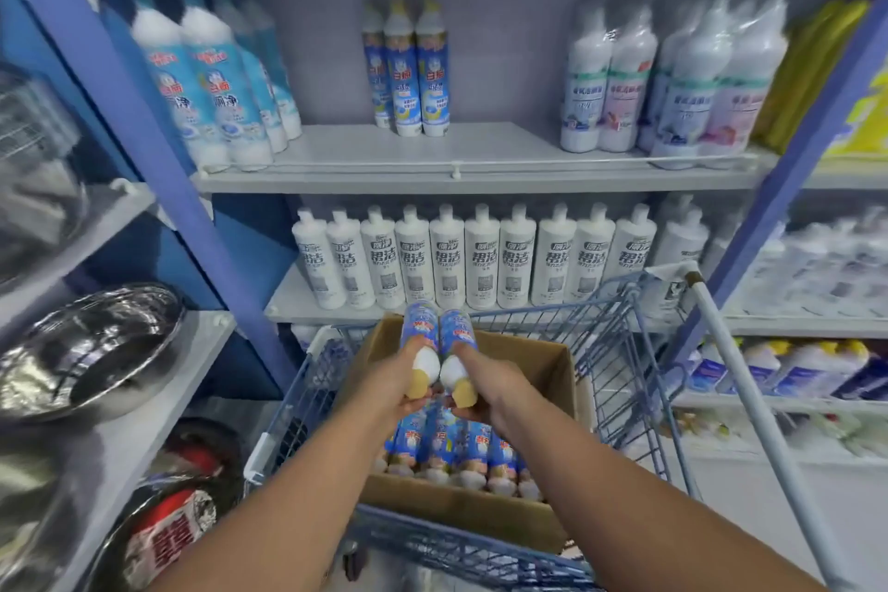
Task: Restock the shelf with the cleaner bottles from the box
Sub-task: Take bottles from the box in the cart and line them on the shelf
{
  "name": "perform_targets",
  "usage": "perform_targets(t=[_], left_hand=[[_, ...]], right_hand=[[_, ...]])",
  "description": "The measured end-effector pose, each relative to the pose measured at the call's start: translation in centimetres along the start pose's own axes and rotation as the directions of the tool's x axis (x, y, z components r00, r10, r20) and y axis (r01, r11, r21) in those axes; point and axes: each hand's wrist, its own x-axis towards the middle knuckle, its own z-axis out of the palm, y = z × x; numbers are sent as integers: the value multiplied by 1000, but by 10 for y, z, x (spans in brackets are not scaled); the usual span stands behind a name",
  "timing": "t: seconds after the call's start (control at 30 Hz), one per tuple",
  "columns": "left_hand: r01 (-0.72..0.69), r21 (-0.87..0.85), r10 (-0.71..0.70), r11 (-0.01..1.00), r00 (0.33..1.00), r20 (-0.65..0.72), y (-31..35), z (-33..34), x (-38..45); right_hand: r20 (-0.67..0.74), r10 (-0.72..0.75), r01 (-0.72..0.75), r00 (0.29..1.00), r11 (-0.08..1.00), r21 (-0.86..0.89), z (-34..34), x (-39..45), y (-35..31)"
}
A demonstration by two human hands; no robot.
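Both forearms extend forward over the near rim of a blue wire cart (620, 365). The left hand (394, 382) grips one cleaner bottle (421, 341) around its white shoulder, just ahead of the yellow cap. The right hand (485, 382) grips a second cleaner bottle (456, 341) in the same manner. The two bottles lie side by side and appear to touch, caps pointing back toward the person and bases pointing away toward the shelving. Both are raised above the contents of the box.

Directly below the hands sits an open cardboard box (552, 365), resting inside the cart. More bottles of the same blue-labelled type (461, 452) stand packed in rows in its near half, below and behind the wrists. The far half of the box, beyond the fingertips, shows bare cardboard wall.

Beyond the held bottles, a lower shelf carries a row of white bottles (480, 255) with grey labels. Above that, well beyond and above the hands, the upper shelf (480, 154) holds three matching blue-labelled bottles (408, 72) standing upright in a group, with bare shelf surface on either side. Up and to the left of the left hand stand larger blue-and-white bottles (211, 82); up and to the right of the right hand stand wrapped white bottles (672, 77). Far to the left of the left hand, metal basins (91, 341) rest on a side rack.
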Motion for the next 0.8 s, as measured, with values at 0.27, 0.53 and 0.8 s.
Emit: perform_targets(t=[0.27, 0.53, 0.8], left_hand=[[-166, -82, 169, 983, 985, 39, 79, -9, -31], [-280, -96, 287, 955, 955, 77, 147, -22, -33], [-323, -98, 333, 941, 937, 106, 213, -31, -1]], right_hand=[[38, -156, 156, 987, 988, 4, 5, -42, -72], [46, -302, 301, 952, 953, 41, 24, -54, -142], [21, -347, 345, 937, 935, 81, 65, -39, -200]])
